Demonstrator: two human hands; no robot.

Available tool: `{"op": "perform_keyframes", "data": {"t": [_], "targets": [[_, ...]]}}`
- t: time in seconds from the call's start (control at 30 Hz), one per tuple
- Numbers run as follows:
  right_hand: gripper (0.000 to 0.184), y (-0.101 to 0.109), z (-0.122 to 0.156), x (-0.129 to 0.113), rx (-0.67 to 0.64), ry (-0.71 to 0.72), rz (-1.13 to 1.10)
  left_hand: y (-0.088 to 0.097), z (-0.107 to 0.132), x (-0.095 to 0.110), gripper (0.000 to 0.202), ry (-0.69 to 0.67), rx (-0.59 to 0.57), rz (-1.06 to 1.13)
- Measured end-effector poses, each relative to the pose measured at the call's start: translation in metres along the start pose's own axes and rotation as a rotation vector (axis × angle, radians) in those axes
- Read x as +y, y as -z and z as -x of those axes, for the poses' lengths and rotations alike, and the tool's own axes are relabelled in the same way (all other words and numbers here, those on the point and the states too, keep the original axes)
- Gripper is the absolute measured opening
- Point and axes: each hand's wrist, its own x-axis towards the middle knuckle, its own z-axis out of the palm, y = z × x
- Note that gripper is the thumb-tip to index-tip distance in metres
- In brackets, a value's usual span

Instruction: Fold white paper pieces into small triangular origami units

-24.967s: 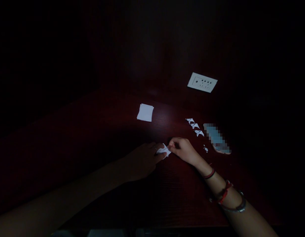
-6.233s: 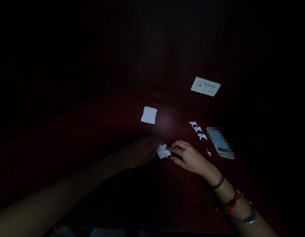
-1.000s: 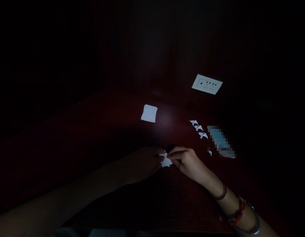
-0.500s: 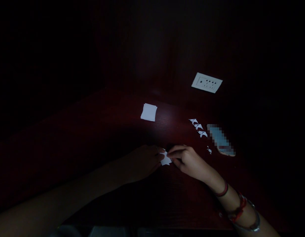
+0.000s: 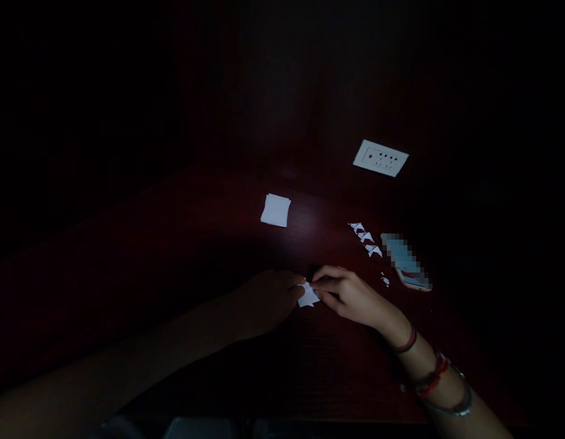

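Note:
A small piece of white paper (image 5: 309, 296) with uneven, notched edges lies on the dark red table between my hands. My left hand (image 5: 274, 299), in shadow, has its fingers closed on the paper's left side. From the right, my right hand (image 5: 344, 292) pinches the upper right part of the same paper, and its fingertips hide some of it. Beyond the hands rests a stack of white square paper sheets (image 5: 276, 210). Several folded paper shapes (image 5: 365, 236) stand in a slanting row to the right.
Tiny paper scraps (image 5: 385, 280) lie near a phone (image 5: 407, 262) with a blurred-out screen at the right. A white wall socket (image 5: 381, 158) is set in the panel behind the dark red table (image 5: 209, 225). The surroundings are very dark.
The fingers of my right hand have shifted slightly on the paper, with the index finger more bent. My left hand stays in place. The view has tilted a little.

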Motion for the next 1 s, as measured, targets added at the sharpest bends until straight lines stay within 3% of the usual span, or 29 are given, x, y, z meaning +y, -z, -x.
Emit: {"op": "perform_keyframes", "data": {"t": [0.5, 1.0], "targets": [[0.028, -0.0009, 0.0007, 0.0008, -0.024, -0.023, 0.014, -0.0029, 0.0001, -0.0022, 0.027, 0.002, 0.016, -0.006], [0.023, 0.0041, -0.0008, -0.001, -0.098, 0.048, 0.281, -0.0062, -0.002, 0.0, 0.026, 0.004, 0.019, -0.027]]}}
